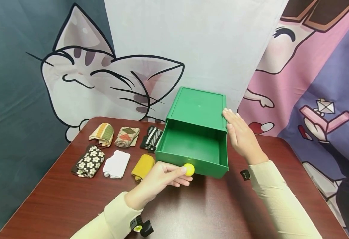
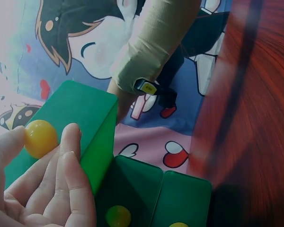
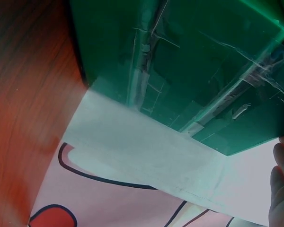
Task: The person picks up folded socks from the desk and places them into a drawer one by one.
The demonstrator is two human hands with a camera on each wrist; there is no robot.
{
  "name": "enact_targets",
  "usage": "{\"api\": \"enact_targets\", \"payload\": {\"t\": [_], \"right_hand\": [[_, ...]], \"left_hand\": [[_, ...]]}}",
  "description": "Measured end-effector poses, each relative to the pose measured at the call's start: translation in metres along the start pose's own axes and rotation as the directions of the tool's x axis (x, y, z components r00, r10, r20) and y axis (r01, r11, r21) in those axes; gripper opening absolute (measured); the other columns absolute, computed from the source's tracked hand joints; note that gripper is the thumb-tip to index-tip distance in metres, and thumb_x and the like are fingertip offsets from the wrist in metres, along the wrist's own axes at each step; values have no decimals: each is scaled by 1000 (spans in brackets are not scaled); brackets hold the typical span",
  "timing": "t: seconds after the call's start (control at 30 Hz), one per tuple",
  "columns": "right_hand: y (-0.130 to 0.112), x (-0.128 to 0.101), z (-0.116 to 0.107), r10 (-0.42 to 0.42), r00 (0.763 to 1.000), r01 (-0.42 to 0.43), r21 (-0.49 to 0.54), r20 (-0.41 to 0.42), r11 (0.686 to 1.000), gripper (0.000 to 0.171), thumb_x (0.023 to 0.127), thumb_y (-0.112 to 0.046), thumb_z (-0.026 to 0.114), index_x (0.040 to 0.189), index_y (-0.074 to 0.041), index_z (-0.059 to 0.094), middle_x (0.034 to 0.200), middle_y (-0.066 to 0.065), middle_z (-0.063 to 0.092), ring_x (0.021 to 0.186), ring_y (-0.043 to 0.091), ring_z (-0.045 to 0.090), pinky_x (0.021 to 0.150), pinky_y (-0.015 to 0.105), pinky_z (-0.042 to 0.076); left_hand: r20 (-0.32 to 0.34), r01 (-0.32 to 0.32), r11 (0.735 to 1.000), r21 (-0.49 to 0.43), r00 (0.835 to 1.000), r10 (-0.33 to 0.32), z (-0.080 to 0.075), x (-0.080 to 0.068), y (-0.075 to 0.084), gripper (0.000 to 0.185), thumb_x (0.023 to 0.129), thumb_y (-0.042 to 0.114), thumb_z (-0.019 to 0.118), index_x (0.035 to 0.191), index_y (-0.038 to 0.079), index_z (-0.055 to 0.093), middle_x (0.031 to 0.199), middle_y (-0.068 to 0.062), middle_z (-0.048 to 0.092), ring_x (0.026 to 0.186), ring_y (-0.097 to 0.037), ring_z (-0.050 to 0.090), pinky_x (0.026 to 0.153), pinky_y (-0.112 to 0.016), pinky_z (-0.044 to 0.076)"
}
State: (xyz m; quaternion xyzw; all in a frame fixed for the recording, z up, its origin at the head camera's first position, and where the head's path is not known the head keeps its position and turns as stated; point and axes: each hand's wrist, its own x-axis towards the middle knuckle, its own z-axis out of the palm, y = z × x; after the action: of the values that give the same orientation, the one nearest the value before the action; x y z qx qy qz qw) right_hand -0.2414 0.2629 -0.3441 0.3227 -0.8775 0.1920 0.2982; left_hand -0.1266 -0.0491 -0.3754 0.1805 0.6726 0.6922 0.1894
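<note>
A green drawer box (image 1: 196, 106) stands on the brown table (image 1: 73, 202), its drawer (image 1: 192, 156) pulled out toward me and empty inside. My left hand (image 1: 178, 173) pinches the round yellow knob (image 1: 189, 169) on the drawer front. The left wrist view shows the same knob (image 2: 39, 138) between thumb and fingers (image 2: 68, 142). My right hand (image 1: 232, 124) lies flat with straight fingers against the right side of the box casing. In the right wrist view only the green box (image 3: 180, 61) and some fingertips (image 3: 281, 189) at the lower right show.
Several rolled socks lie left of the box: a striped one (image 1: 102, 133), an argyle one (image 1: 127, 136), a black-and-white one (image 1: 152, 137), a floral one (image 1: 88, 161), a white one (image 1: 116, 163) and a mustard one (image 1: 142, 167). A cartoon cloth backdrop (image 1: 192, 43) hangs behind.
</note>
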Motion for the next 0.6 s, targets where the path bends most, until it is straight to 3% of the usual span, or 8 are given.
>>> {"api": "enact_targets", "payload": {"t": [0.37, 0.6], "right_hand": [[-1, 0, 1, 7, 1000, -7, 18, -6, 1000, 47, 110, -21, 35, 149, 3, 45, 154, 18, 46, 146, 35, 37, 124, 38, 18], [0, 0, 2, 1, 1000, -1, 20, -12, 1000, 47, 111, -22, 34, 149, 3, 45, 154, 18, 46, 146, 35, 37, 123, 39, 19]], "left_hand": [[34, -14, 997, 76, 999, 12, -6, -7, 2, 35, 102, 27, 61, 116, -2, 74, 101, -13, 77, 91, -22, 75, 79, -30, 59], [178, -41, 983, 182, 984, 8, -34, -17, 5, 31, 103, 23, 60, 119, 0, 72, 105, -11, 77, 96, -28, 74, 84, -31, 58]]}}
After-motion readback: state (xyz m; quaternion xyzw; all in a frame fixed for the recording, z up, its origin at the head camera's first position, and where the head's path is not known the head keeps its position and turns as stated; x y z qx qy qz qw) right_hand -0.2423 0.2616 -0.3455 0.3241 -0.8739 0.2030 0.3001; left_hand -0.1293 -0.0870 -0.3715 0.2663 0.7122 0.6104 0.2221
